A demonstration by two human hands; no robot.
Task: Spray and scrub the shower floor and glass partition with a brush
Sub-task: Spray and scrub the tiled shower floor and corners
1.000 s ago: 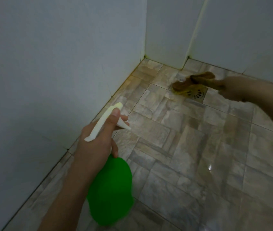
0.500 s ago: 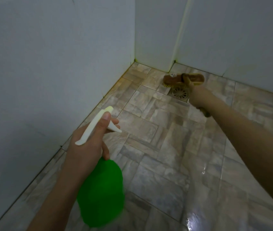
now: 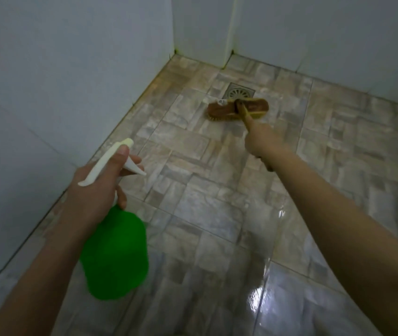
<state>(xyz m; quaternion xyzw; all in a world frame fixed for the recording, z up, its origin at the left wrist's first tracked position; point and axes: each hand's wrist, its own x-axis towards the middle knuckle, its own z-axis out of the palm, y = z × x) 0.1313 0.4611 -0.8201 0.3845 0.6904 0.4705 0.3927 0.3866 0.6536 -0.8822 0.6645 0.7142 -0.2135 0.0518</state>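
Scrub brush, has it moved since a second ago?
Yes. The scrub brush has come toward the person: it was at the far edge of the floor drain and now sits just on its near side.

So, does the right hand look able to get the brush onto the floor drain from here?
Probably yes. The right hand grips the brush by its handle, and the brush head lies on the floor right at the near edge of the drain. I see nothing blocking it; a short push forward should do.
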